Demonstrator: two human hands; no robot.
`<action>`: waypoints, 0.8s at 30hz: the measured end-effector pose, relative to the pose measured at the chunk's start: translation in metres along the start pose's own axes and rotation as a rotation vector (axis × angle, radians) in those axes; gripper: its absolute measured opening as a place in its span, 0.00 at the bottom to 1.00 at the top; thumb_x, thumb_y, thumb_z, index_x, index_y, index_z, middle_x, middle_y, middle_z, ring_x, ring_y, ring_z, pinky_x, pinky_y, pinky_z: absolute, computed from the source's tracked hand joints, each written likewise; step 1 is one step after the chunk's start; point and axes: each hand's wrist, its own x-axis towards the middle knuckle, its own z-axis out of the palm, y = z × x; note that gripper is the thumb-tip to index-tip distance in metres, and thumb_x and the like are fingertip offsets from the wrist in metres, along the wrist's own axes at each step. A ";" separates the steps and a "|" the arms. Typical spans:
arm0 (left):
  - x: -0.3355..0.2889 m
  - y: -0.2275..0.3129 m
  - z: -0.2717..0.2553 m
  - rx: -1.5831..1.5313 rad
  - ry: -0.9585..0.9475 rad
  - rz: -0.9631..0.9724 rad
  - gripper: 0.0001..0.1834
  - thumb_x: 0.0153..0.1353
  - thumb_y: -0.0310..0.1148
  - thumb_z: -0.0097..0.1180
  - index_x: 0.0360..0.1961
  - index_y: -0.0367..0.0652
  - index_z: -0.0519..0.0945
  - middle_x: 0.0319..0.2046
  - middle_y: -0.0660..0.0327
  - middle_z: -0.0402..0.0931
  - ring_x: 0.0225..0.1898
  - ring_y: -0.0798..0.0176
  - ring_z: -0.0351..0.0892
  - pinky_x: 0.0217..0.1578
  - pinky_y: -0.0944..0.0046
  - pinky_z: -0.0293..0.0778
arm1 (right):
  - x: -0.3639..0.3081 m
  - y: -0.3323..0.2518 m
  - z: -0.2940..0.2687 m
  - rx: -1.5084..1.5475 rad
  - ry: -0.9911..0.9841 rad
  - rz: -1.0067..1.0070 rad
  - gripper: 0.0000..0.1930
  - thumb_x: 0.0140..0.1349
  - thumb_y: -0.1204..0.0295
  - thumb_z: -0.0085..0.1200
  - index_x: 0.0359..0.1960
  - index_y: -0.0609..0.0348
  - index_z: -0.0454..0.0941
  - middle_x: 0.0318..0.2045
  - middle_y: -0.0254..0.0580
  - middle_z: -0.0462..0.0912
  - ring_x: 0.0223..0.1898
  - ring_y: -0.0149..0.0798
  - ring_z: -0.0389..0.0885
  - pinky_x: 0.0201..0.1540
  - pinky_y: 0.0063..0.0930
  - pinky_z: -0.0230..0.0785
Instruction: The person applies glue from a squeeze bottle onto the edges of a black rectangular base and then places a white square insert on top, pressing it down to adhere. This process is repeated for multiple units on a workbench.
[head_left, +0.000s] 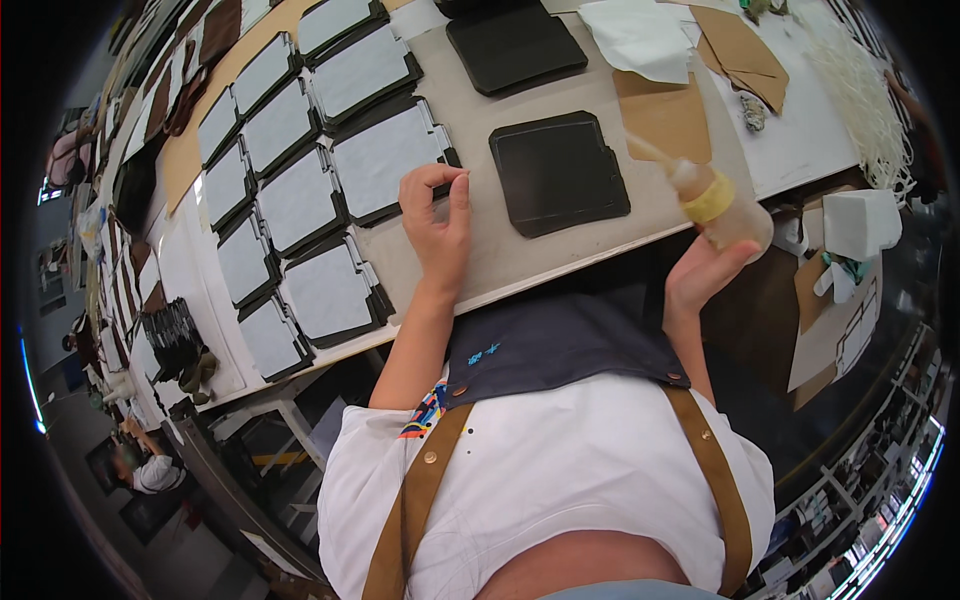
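My right hand (705, 270) grips a squeeze bottle (715, 205) with a yellowish band and a long nozzle that points up and left over brown paper. My left hand (437, 222) hovers over the table with its fingers curled and thumb near forefinger, holding nothing that I can see. It is just right of a dark panel with a pale grey lining (385, 160). A bare dark leather panel (558, 172) lies between the two hands on the beige table top (520, 255).
Several dark panels with grey linings (300, 200) lie in rows to the left. Another dark panel (515, 45), white paper (640, 38) and brown paper pieces (740, 45) lie at the back. A white block (860, 222) sits at the right. Another person (145, 470) is at lower left.
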 end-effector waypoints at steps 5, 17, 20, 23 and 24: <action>0.002 0.001 0.002 0.005 -0.009 0.017 0.03 0.65 0.26 0.61 0.36 0.40 0.79 0.39 0.62 0.77 0.44 0.63 0.73 0.52 0.65 0.66 | 0.057 0.039 -0.062 -0.556 0.158 0.083 0.35 0.77 0.47 0.39 0.68 0.70 0.59 0.70 0.53 0.57 0.70 0.42 0.61 0.71 0.36 0.54; 0.006 0.005 0.004 -0.056 -0.003 -0.001 0.04 0.64 0.27 0.61 0.34 0.40 0.78 0.36 0.60 0.78 0.42 0.59 0.74 0.48 0.61 0.69 | 0.118 0.049 0.103 -1.026 -0.668 -0.683 0.25 0.64 0.71 0.59 0.63 0.60 0.71 0.71 0.53 0.63 0.73 0.55 0.58 0.74 0.47 0.53; 0.004 0.007 0.003 -0.156 -0.063 -0.070 0.04 0.67 0.28 0.59 0.37 0.38 0.81 0.39 0.59 0.80 0.44 0.61 0.77 0.50 0.63 0.70 | 0.128 0.061 0.125 -1.004 -0.797 -0.495 0.21 0.67 0.77 0.51 0.62 0.63 0.73 0.62 0.56 0.76 0.65 0.54 0.72 0.65 0.43 0.68; 0.006 0.028 0.003 -0.375 -0.260 -0.173 0.14 0.73 0.37 0.54 0.50 0.37 0.80 0.49 0.58 0.81 0.53 0.61 0.77 0.56 0.62 0.70 | 0.091 0.020 0.139 -0.753 -0.767 -0.501 0.24 0.64 0.81 0.50 0.63 0.61 0.73 0.60 0.57 0.77 0.63 0.55 0.74 0.62 0.41 0.71; 0.009 0.039 0.009 -0.570 -0.274 -0.268 0.18 0.74 0.40 0.51 0.55 0.37 0.77 0.52 0.57 0.79 0.55 0.62 0.76 0.58 0.62 0.69 | 0.074 0.000 0.141 -0.701 -0.818 -0.565 0.25 0.62 0.82 0.50 0.63 0.61 0.73 0.61 0.56 0.77 0.63 0.55 0.75 0.62 0.41 0.71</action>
